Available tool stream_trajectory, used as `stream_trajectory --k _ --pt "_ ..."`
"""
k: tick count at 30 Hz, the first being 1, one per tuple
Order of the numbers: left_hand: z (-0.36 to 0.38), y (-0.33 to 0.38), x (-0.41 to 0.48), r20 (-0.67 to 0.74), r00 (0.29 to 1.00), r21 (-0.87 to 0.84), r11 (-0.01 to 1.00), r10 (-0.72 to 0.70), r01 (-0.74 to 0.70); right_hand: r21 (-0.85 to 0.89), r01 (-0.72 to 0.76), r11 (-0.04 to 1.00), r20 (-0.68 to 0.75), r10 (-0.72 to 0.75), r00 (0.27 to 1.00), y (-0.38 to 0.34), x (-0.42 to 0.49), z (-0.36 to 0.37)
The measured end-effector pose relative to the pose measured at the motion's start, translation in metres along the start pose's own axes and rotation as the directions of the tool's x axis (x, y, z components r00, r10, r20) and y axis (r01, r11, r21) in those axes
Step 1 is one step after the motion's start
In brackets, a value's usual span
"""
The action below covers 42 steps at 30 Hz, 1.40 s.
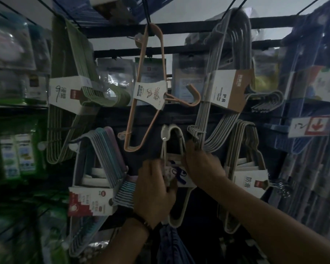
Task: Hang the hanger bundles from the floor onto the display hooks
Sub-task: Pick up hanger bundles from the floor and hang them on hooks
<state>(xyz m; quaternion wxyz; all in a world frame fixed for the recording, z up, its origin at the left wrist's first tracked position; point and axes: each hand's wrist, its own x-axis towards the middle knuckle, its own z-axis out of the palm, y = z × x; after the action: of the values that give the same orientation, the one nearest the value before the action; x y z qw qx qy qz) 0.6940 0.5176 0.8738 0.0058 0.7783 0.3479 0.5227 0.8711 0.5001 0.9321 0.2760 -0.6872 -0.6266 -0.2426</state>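
Observation:
A white hanger bundle (174,136) with a white-and-blue paper label (181,178) hangs in the middle of the display, its top corner up at a hook that I cannot see clearly. My left hand (152,191) grips the bundle at its label from the left. My right hand (202,164) holds the bundle's right side just above the label, fingers curled round the wires. Both arms reach up from below.
Other bundles hang around: green (70,96) at upper left, pastel (101,164) at lower left, a peach hanger (150,88) at centre, grey (225,82) at upper right, beige (248,168) at right. Black rails (179,25) cross the top. Packaged goods fill both side shelves.

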Motion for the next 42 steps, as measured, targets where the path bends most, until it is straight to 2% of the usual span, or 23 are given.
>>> stream_trajectory --k 2,4,6,8,11,14,15,17,20,22,25,28,30,33,35,42 --pt "0.007 -0.003 -0.01 0.103 0.993 0.228 0.97 0.063 -0.085 0.028 -0.038 0.999 0.069 0.036 0.997 0.003 0.016 0.009" --pt "0.011 -0.005 -0.018 0.238 0.97 0.426 0.894 0.037 -0.138 0.08 -0.046 0.996 0.097 0.038 0.995 0.007 0.025 0.012" --pt "0.015 -0.006 -0.023 0.33 0.943 0.494 0.858 -0.034 -0.142 0.178 -0.039 0.983 0.101 0.021 0.995 0.012 0.027 0.012" --pt "0.017 -0.008 -0.026 0.361 0.928 0.523 0.844 -0.093 -0.118 0.264 -0.018 0.964 0.065 0.001 0.998 0.017 0.02 0.014" --pt "0.012 -0.008 -0.034 0.351 0.915 0.569 0.821 -0.198 -0.041 0.336 0.057 0.94 -0.06 -0.039 0.997 0.017 -0.005 0.02" --pt "0.001 0.0 -0.053 0.29 0.936 0.558 0.83 -0.199 0.004 0.399 0.106 0.911 -0.165 -0.042 0.985 0.011 -0.038 0.026" --pt "-0.006 0.002 -0.062 0.261 0.946 0.55 0.835 -0.194 0.02 0.466 0.11 0.878 -0.165 -0.036 0.986 0.005 -0.051 0.027" --pt "-0.026 0.002 -0.087 0.183 0.957 0.562 0.823 -0.226 0.087 0.64 0.106 0.761 -0.08 -0.072 0.994 -0.013 -0.076 0.028" --pt "-0.069 -0.006 -0.148 0.075 0.93 0.546 0.795 -0.36 0.264 0.74 0.13 0.66 0.019 -0.214 0.977 -0.05 -0.123 0.03" --pt "-0.104 -0.013 -0.203 0.079 0.867 0.555 0.744 -0.493 0.372 0.777 0.121 0.618 0.105 -0.317 0.943 -0.083 -0.159 0.032" --pt "-0.158 -0.025 -0.292 0.194 0.676 0.574 0.641 -0.711 0.509 0.817 0.033 0.576 0.269 -0.431 0.861 -0.139 -0.224 0.042" --pt "-0.216 -0.032 -0.397 0.247 0.474 0.544 0.526 -0.845 0.653 0.801 -0.05 0.597 0.456 -0.553 0.698 -0.209 -0.304 0.061" --pt "-0.252 -0.029 -0.467 0.223 0.394 0.537 0.45 -0.891 0.713 0.767 -0.079 0.637 0.554 -0.593 0.584 -0.259 -0.357 0.074" --pt "-0.307 -0.021 -0.558 0.18 0.301 0.55 0.349 -0.937 0.759 0.722 -0.046 0.69 0.631 -0.63 0.453 -0.333 -0.433 0.082" --pt "-0.343 -0.016 -0.607 0.137 0.246 0.569 0.28 -0.959 0.773 0.713 -0.075 0.697 0.673 -0.651 0.351 -0.377 -0.48 0.085" --pt "-0.44 -0.023 -0.704 0.122 -0.085 0.505 -0.012 -0.989 0.863 0.663 -0.053 0.747 0.749 -0.659 0.074 -0.486 -0.582 0.097"
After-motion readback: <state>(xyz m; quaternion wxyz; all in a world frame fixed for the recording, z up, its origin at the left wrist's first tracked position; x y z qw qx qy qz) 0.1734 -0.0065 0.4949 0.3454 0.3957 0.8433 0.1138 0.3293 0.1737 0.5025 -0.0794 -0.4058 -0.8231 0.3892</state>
